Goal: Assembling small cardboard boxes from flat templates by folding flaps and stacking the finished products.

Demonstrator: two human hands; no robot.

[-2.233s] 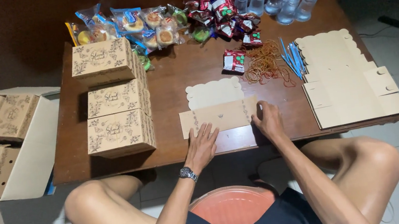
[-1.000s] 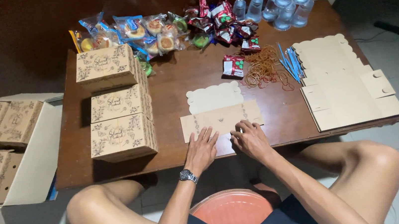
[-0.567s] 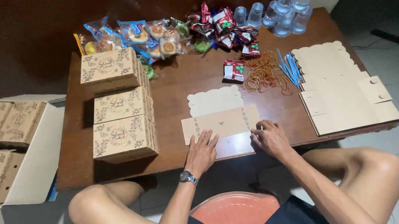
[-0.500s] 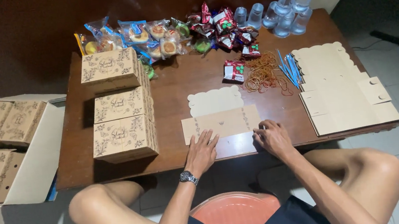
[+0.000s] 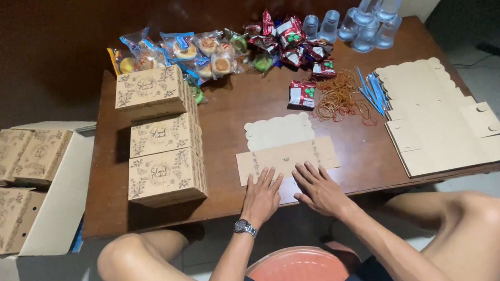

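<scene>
A flat, unfolded kraft cardboard box blank (image 5: 282,146) with a scalloped flap lies on the wooden table (image 5: 240,107) near its front edge. My left hand (image 5: 262,194), with a wristwatch, rests palm down on the blank's near part. Right beside it, my right hand (image 5: 320,186) also presses flat on the blank, fingers spread. Neither hand holds anything.
Three folded kraft boxes (image 5: 161,143) stand stacked at the table's left. A pile of flat blanks (image 5: 442,115) lies at the right. Snack packets (image 5: 214,50), plastic cups (image 5: 361,18), rubber bands (image 5: 335,93) and blue straws (image 5: 373,92) sit at the back. A carton of boxes (image 5: 10,186) stands on the floor, left.
My right hand has slid left along the blank's near edge and now lies next to my left hand. The left hand has stayed in place.
</scene>
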